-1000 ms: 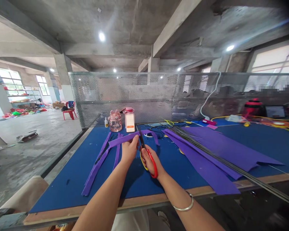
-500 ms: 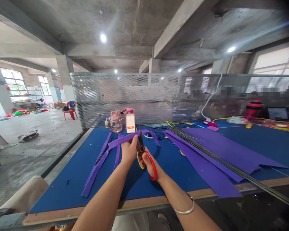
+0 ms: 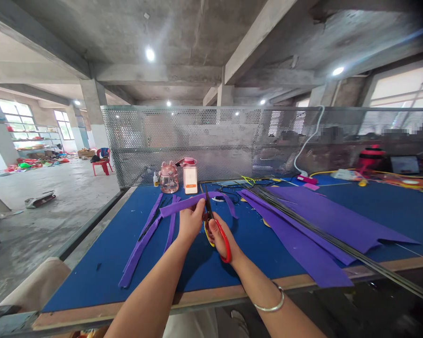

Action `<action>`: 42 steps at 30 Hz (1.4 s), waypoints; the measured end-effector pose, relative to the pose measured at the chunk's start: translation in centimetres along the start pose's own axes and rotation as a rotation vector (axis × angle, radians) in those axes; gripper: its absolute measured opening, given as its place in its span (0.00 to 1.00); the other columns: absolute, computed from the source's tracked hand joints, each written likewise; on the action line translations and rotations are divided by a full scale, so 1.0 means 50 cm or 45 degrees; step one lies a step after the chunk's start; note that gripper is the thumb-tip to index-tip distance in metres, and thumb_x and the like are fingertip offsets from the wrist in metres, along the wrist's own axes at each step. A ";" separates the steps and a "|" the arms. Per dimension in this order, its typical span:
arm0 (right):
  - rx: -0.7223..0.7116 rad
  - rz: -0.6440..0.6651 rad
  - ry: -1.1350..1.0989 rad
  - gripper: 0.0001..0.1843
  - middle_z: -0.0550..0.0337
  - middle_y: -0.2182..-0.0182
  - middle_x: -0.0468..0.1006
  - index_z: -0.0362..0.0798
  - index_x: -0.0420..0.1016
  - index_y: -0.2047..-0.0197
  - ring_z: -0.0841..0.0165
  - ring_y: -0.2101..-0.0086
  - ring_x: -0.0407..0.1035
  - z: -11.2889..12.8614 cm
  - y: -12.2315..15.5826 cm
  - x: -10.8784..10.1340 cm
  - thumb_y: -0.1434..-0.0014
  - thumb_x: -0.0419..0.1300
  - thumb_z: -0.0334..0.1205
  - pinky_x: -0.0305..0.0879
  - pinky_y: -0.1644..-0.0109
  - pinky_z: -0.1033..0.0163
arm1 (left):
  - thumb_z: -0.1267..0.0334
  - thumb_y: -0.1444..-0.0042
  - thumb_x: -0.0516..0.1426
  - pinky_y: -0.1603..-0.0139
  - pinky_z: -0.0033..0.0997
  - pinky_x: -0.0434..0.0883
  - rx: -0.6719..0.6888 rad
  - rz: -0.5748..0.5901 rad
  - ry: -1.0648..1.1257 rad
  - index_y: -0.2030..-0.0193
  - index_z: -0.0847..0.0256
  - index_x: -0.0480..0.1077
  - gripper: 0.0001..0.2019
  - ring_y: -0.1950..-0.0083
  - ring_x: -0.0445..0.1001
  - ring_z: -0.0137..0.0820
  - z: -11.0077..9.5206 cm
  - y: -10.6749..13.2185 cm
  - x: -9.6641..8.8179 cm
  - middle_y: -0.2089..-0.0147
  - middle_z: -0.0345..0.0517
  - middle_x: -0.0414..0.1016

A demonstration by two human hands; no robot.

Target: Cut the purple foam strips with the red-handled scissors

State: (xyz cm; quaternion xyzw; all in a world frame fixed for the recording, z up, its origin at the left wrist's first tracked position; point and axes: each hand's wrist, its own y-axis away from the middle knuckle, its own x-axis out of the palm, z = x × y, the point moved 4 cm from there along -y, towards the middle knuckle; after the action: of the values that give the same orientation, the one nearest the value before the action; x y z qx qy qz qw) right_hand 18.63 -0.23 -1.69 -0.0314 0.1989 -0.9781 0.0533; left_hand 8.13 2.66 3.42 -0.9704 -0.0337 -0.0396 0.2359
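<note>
My left hand [image 3: 191, 219] pinches a purple fabric strip [image 3: 178, 206] between thumb and fingers above the blue tabletop. The strip's far end arches over to the right and droops. In my right hand [image 3: 216, 233] is a pair of scissors [image 3: 224, 246] with red and yellow handles; its dark blades point up and cross the strip just right of my left thumb. Whether the strip is cut through there, I cannot tell. More purple strips [image 3: 138, 256] lie on the table to the left of my left hand.
On the right lie large purple fabric sheets [image 3: 317, 211] with a bundle of thin dark rods [image 3: 333, 241] across them. A pink bottle [image 3: 169, 178], a lit phone [image 3: 191, 180] and a small dropper bottle [image 3: 155, 179] stand at the back, before a perforated metal screen [image 3: 197, 141].
My right hand has brought the scissor handles closer together, and the blades have closed across the strip. Both hands have shifted very slightly right.
</note>
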 end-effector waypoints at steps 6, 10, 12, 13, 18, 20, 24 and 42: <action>-0.035 -0.044 0.097 0.30 0.69 0.79 0.55 0.49 0.69 0.62 0.73 0.81 0.49 0.006 0.001 -0.006 0.43 0.56 0.70 0.47 0.81 0.68 | 0.49 0.43 0.56 0.73 0.28 0.61 0.027 -0.008 -0.088 0.83 0.58 0.63 0.22 0.77 0.63 0.28 0.004 -0.004 -0.005 0.83 0.39 0.63; -0.026 -0.088 0.159 0.28 0.68 0.80 0.57 0.49 0.70 0.60 0.72 0.81 0.51 0.002 0.000 -0.009 0.41 0.56 0.68 0.49 0.81 0.67 | 0.50 0.43 0.56 0.74 0.28 0.60 0.016 0.013 -0.005 0.82 0.59 0.63 0.21 0.78 0.62 0.27 0.006 -0.004 -0.003 0.83 0.38 0.62; -0.024 -0.108 0.167 0.27 0.68 0.80 0.58 0.49 0.70 0.60 0.72 0.81 0.52 -0.001 -0.002 -0.011 0.40 0.56 0.67 0.49 0.81 0.67 | 0.50 0.44 0.56 0.75 0.27 0.61 0.000 0.013 0.073 0.82 0.59 0.63 0.20 0.79 0.62 0.26 0.005 -0.005 -0.003 0.82 0.38 0.62; -0.022 -0.113 0.162 0.27 0.68 0.79 0.58 0.49 0.70 0.60 0.72 0.81 0.52 -0.002 -0.003 -0.012 0.40 0.57 0.67 0.49 0.81 0.67 | 0.50 0.44 0.56 0.75 0.27 0.61 -0.010 0.009 0.102 0.81 0.60 0.64 0.20 0.79 0.62 0.26 0.004 -0.005 -0.004 0.82 0.38 0.63; 0.019 -0.102 0.079 0.28 0.69 0.79 0.58 0.49 0.67 0.62 0.74 0.81 0.51 -0.002 -0.004 -0.010 0.42 0.57 0.68 0.47 0.82 0.69 | 0.51 0.48 0.58 0.76 0.27 0.64 -0.067 -0.009 0.089 0.79 0.61 0.68 0.17 0.77 0.66 0.27 0.005 -0.010 -0.010 0.80 0.41 0.67; 0.060 -0.080 0.018 0.29 0.71 0.81 0.56 0.49 0.66 0.63 0.75 0.82 0.49 -0.001 -0.003 -0.005 0.44 0.58 0.69 0.44 0.83 0.70 | 0.51 0.49 0.59 0.75 0.27 0.66 -0.092 -0.015 0.073 0.78 0.62 0.69 0.16 0.76 0.68 0.29 0.005 -0.010 -0.011 0.78 0.42 0.69; 0.119 0.034 -0.209 0.34 0.73 0.79 0.53 0.51 0.63 0.61 0.77 0.82 0.45 -0.002 0.000 0.014 0.48 0.58 0.75 0.42 0.82 0.71 | 0.50 0.48 0.58 0.75 0.27 0.67 -0.112 -0.035 0.046 0.78 0.62 0.70 0.17 0.76 0.70 0.29 0.003 -0.007 -0.009 0.78 0.43 0.70; 0.009 0.048 -0.138 0.36 0.72 0.78 0.53 0.50 0.63 0.60 0.76 0.81 0.48 0.006 0.003 0.014 0.48 0.54 0.77 0.47 0.80 0.70 | 0.53 0.46 0.57 0.74 0.28 0.63 0.000 0.033 0.028 0.80 0.60 0.65 0.17 0.78 0.67 0.28 0.001 -0.007 -0.001 0.81 0.40 0.67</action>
State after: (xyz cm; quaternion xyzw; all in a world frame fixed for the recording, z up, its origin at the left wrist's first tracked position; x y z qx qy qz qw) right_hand 17.95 -0.55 -1.45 -0.0804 0.1929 -0.9744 0.0824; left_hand 8.04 3.02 3.52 -0.9703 -0.0187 -0.0471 0.2366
